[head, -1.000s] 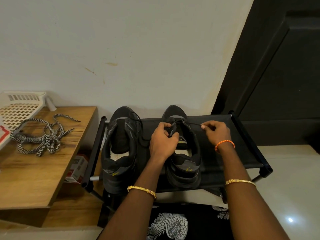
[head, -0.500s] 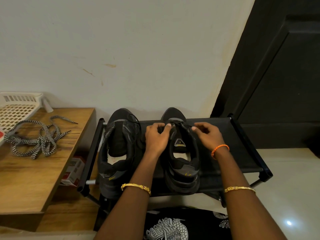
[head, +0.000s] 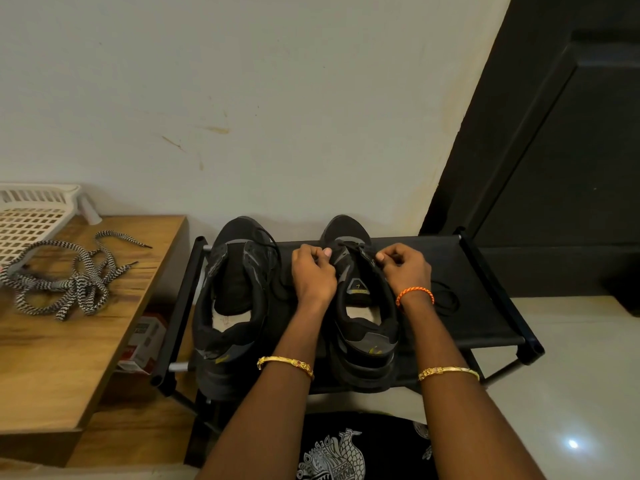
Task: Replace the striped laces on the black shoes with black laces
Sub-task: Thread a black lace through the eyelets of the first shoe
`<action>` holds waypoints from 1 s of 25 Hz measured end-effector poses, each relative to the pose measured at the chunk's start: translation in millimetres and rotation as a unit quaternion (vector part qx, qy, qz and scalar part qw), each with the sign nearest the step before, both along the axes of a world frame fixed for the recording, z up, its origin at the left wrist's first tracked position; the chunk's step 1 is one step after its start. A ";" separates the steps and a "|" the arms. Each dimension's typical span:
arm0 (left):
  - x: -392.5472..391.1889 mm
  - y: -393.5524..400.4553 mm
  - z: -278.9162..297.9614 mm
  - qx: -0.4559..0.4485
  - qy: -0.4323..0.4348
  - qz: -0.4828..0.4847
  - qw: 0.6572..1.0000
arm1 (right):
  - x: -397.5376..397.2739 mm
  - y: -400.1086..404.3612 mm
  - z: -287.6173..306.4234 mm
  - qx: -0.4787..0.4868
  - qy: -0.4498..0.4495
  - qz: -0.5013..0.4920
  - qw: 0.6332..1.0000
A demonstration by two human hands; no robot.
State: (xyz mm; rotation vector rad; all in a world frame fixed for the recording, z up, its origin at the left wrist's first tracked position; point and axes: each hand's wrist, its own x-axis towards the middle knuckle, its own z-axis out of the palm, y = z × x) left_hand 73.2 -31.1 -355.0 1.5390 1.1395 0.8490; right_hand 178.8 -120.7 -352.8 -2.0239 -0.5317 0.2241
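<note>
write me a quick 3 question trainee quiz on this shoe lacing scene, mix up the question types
1. True or false: the striped laces lie on the wooden table, apart from both shoes.
2. Which shoe are the left hand and right hand working on?
A. the left shoe
B. the right shoe
C. neither
3. Fill in: both shoes sit on a black ____.

Key: 1 true; 2 B; 3 shoe rack
</note>
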 end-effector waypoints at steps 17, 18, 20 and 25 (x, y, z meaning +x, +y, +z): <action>-28.4 -46.0 81.9 -0.063 -0.083 -0.327 0.939 | -35.3 -41.8 113.0 0.313 0.213 0.135 0.916; -33.9 -39.3 81.8 -0.063 -0.088 -0.314 0.943 | -30.5 -43.0 107.6 0.311 0.211 0.113 0.920; -45.4 -24.4 82.8 -0.075 -0.109 -0.294 0.947 | -19.2 -46.7 96.5 0.311 0.219 0.068 0.922; -72.9 8.9 75.5 -0.062 -0.069 -0.231 0.968 | 5.3 -56.6 70.2 0.293 0.217 -0.029 0.931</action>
